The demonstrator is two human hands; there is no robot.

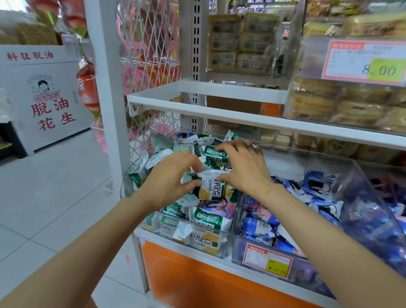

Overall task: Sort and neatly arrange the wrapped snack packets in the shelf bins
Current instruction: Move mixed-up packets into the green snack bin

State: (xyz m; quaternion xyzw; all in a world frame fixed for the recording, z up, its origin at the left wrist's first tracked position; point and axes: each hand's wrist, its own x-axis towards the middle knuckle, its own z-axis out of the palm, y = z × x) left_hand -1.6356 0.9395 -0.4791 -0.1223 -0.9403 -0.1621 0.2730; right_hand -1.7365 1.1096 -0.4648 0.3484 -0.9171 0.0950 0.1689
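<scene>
Shop shelf [200, 110], white tiled floor [35, 201].
My left hand [168, 178] and right hand [246, 172] both pinch one green packet [212, 187] above a clear bin [157, 228].

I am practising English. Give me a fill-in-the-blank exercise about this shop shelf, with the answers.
1. The left grip holds a white and ___ packet.
2. The right grip reaches into the ___ bin as the left.
3. The neighbouring bin holds mostly ___ packets.
Answers: green; same; blue.

Single head-worn view, facing forward and down, close over the shelf bins [356, 170]
</scene>
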